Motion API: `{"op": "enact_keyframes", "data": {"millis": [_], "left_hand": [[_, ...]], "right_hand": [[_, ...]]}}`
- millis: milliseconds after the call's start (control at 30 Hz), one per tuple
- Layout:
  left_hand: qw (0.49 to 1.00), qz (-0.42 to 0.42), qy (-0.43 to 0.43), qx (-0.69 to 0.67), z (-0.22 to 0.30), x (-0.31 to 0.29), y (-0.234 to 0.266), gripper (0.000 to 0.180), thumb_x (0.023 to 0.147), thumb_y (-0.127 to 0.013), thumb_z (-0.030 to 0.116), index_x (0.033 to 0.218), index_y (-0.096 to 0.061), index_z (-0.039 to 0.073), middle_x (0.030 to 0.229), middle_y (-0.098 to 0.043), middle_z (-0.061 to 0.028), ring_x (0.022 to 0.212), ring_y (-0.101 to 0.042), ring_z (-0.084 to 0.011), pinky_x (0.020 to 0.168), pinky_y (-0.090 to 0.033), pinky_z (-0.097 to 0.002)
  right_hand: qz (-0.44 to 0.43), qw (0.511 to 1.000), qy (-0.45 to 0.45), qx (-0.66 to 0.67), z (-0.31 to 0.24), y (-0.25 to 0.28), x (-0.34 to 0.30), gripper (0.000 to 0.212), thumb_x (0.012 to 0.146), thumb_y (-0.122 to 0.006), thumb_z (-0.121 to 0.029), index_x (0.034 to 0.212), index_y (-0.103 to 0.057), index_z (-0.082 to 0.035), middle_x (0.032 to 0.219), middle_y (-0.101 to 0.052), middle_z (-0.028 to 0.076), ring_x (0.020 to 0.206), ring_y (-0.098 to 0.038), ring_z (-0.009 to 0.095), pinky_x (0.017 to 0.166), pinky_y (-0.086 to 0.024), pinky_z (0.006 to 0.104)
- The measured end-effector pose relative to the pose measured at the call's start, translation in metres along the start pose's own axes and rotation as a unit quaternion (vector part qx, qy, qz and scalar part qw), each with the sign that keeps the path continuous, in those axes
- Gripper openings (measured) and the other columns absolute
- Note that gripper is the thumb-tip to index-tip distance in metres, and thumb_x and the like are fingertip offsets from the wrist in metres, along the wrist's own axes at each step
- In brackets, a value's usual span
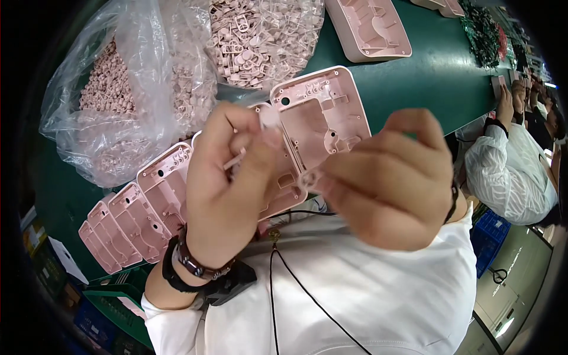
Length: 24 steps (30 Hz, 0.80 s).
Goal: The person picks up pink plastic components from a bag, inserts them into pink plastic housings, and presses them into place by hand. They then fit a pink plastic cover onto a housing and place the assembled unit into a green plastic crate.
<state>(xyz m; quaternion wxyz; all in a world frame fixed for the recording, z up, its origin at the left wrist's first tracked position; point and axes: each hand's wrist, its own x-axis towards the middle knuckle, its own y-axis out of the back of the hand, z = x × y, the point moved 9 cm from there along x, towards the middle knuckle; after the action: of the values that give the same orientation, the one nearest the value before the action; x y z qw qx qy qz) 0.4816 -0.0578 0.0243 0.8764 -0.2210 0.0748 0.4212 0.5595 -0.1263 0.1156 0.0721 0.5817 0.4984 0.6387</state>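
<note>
My left hand (222, 189) is closed, pinching a small pale pink plastic piece (270, 116) between thumb and forefinger. Another thin pink piece (235, 160) shows in its curled fingers. To the right, my right hand (393, 183) is also closed, its fingertips gripping a small ring-shaped plastic part (309, 179); motion blurs it. Both hands are raised over the pink plastic housings. One housing (310, 121) lies with its hollow inside facing up, just beyond my hands. A second one (284, 192) is largely hidden behind my left hand.
More pink housings (139, 216) stand in a row at the left. Clear bags of small pink parts (109, 89) (254, 44) lie at the far side of the green table (435, 50). Another housing (373, 29) sits beyond. A person in white (503, 168) works at the right.
</note>
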Motion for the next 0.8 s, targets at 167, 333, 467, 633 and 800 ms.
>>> {"op": "enact_keyframes", "data": {"millis": [167,333,467,633,800], "left_hand": [[0.834,-0.139,-0.165,0.508,0.01,0.0,-0.027,0.008,0.082,-0.054,0.009,0.085,-0.047,0.006,0.065,-0.052,-0.004,0.058,-0.059,-0.0175,0.045,-0.044,-0.0286],[0.753,-0.17,-0.165,0.614,-0.008,0.003,-0.033,0.014,0.072,-0.059,0.01,0.082,-0.05,0.007,0.067,-0.053,-0.0055,0.059,-0.059,-0.0198,0.044,-0.045,-0.0303],[0.758,-0.162,-0.149,0.614,-0.009,0.003,-0.032,0.012,0.075,-0.057,0.007,0.086,-0.055,0.004,0.068,-0.056,-0.0092,0.058,-0.058,-0.0242,0.049,-0.045,-0.0345],[0.733,-0.196,-0.156,0.633,-0.014,0.004,-0.033,0.015,0.071,-0.055,0.008,0.086,-0.057,0.006,0.07,-0.057,-0.0063,0.061,-0.059,-0.0224,0.049,-0.045,-0.0326],[0.731,-0.195,-0.139,0.639,-0.018,0.004,-0.031,0.015,0.07,-0.056,0.008,0.085,-0.057,0.007,0.071,-0.057,-0.0049,0.06,-0.059,-0.0216,0.049,-0.046,-0.0322]], "right_hand": [[-0.14,0.985,0.066,0.077,0.071,-0.021,-0.006,0.015,0.059,-0.064,-0.011,0.068,-0.054,-0.004,0.074,-0.058,0.005,0.059,-0.051,0.017,0.049,-0.036,0.0291],[-0.238,0.949,0.149,0.142,0.076,-0.068,-0.005,0.014,0.062,-0.062,-0.011,0.065,-0.053,-0.002,0.074,-0.052,0.005,0.066,-0.052,0.022,0.051,-0.041,0.0319],[-0.274,0.929,0.198,0.15,0.072,-0.088,-0.003,0.014,0.061,-0.061,-0.013,0.063,-0.052,-0.002,0.078,-0.049,0.005,0.071,-0.051,0.021,0.053,-0.042,0.0321],[-0.288,0.918,0.209,0.174,0.069,-0.106,-0.005,0.015,0.061,-0.061,-0.015,0.061,-0.052,-0.003,0.082,-0.05,0.005,0.076,-0.051,0.021,0.06,-0.044,0.0317],[-0.313,0.92,0.19,0.137,0.066,-0.104,-0.007,0.014,0.061,-0.061,-0.015,0.064,-0.058,-0.002,0.089,-0.051,0.005,0.087,-0.051,0.021,0.074,-0.042,0.0318]]}}
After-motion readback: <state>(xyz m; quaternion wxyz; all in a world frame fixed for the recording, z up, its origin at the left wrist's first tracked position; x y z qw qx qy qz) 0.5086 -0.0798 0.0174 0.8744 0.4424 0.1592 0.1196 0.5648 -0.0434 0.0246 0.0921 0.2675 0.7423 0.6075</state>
